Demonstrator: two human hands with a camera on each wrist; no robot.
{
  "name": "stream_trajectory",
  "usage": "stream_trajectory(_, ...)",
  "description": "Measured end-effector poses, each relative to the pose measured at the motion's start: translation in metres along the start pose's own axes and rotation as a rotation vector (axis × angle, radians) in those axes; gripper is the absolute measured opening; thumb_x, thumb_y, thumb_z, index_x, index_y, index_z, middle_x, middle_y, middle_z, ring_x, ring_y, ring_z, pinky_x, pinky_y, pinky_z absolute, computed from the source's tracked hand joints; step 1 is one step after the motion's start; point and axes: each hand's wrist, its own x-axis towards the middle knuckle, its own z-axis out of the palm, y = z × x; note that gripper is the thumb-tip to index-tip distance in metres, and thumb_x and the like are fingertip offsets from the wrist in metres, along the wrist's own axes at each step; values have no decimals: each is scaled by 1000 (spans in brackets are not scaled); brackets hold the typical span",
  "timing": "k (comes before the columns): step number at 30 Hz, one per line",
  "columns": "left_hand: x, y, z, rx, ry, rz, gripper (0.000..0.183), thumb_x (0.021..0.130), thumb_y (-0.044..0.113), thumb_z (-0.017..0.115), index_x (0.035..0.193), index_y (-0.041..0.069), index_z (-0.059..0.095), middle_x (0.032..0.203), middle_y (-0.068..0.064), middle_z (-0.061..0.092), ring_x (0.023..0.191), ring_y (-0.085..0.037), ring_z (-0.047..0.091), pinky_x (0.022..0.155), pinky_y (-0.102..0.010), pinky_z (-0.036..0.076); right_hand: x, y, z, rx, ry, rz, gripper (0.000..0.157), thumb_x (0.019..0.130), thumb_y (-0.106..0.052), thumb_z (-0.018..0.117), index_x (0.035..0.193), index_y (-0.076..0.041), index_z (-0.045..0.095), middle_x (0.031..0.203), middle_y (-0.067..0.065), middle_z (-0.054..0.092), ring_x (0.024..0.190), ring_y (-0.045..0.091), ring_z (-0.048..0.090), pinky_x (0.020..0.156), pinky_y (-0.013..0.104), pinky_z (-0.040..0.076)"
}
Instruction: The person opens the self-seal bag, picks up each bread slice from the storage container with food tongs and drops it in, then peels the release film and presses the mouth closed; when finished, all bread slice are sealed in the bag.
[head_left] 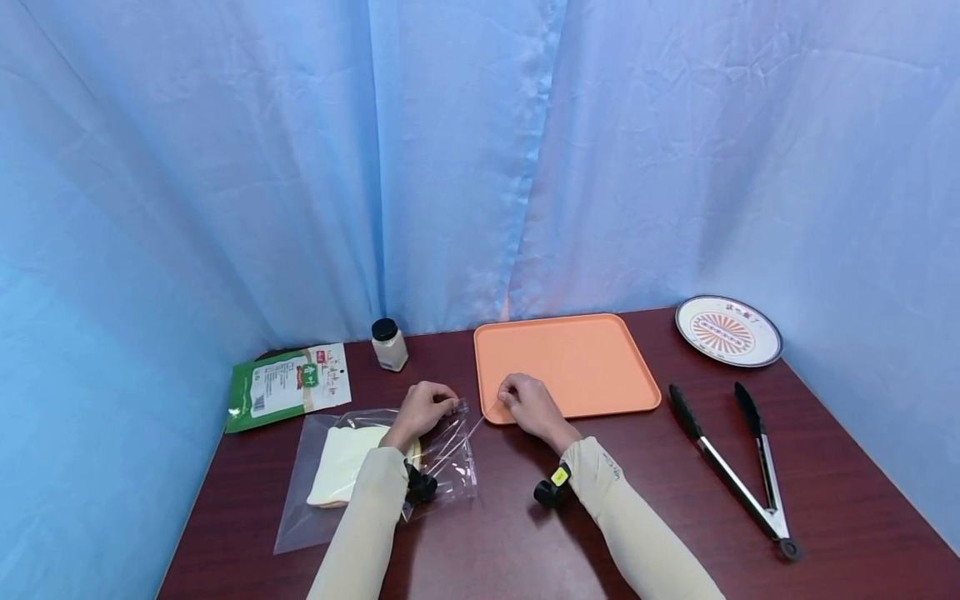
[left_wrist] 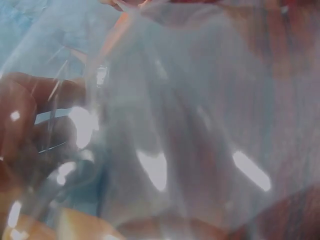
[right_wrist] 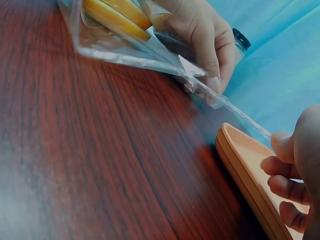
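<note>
A clear plastic bag (head_left: 296, 508) with white bread slices (head_left: 341, 467) inside lies at the left front of the table. The brown crusts of the slices (right_wrist: 117, 17) show through the plastic in the right wrist view. My left hand (head_left: 423, 410) pinches the bag near its right-hand edge. Between thumb and finger, my right hand (head_left: 531, 404) holds the end of a thin clear strip (right_wrist: 245, 117), which runs taut from the bag's edge by my left fingers. In the left wrist view, blurred, shiny plastic (left_wrist: 165, 125) covers most of the frame, partly hiding the left fingers (left_wrist: 55, 95).
Just beyond the right hand lies an orange tray (head_left: 570, 367). Behind the bag are a green and white packet (head_left: 288, 387) and a small jar with a black lid (head_left: 390, 346). On the right side, tongs (head_left: 738, 487) lie spread below a patterned plate (head_left: 727, 331). Blue curtains enclose the table.
</note>
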Motion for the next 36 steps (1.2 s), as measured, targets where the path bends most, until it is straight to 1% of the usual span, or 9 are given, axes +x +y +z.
stream_trajectory(6, 0, 0, 0, 2, -3, -1, 13, 93, 13, 68, 88, 11, 79, 79, -1, 73, 69, -9, 59, 66, -24, 48, -3, 4, -6, 13, -2, 28, 13, 96, -9, 63, 85, -14, 65, 84, 1, 65, 77, 14, 56, 74, 30, 47)
stream_trajectory(11, -1, 2, -1, -2, -4, -8, 13, 93, 12, 68, 88, 11, 79, 75, -1, 71, 67, -10, 58, 64, -24, 48, -5, 9, -13, 19, -9, 51, 12, 98, -11, 61, 87, -14, 65, 86, 1, 65, 79, 15, 56, 76, 31, 47)
stream_trajectory(17, 0, 2, 0, 13, -3, 0, 12, 93, 12, 68, 87, 11, 79, 78, -1, 73, 69, -9, 58, 67, -25, 48, -7, 16, -18, 9, 0, 55, 12, 99, -12, 60, 88, -14, 65, 86, 2, 65, 80, 16, 56, 77, 32, 47)
stream_trajectory(25, -1, 2, -2, -11, -14, -13, 12, 93, 12, 68, 88, 11, 79, 81, -2, 73, 69, -10, 58, 65, -24, 48, -11, 24, -22, 7, 13, 55, 12, 99, -12, 61, 88, -14, 65, 85, 1, 65, 79, 16, 56, 76, 32, 47)
stream_trajectory(30, -2, 3, -2, -24, -25, -27, 12, 94, 12, 68, 90, 10, 79, 83, -4, 74, 69, -11, 59, 65, -24, 48, -13, 27, -28, 4, 14, 53, 11, 98, -12, 61, 89, -13, 65, 86, 2, 65, 79, 16, 56, 76, 32, 47)
stream_trajectory(36, -2, 3, -2, -17, -17, -26, 12, 93, 11, 68, 89, 10, 79, 84, -4, 74, 71, -10, 59, 66, -24, 48, -15, 31, -37, -4, 19, 61, 11, 98, -11, 61, 88, -13, 65, 85, 2, 65, 80, 17, 57, 77, 32, 47)
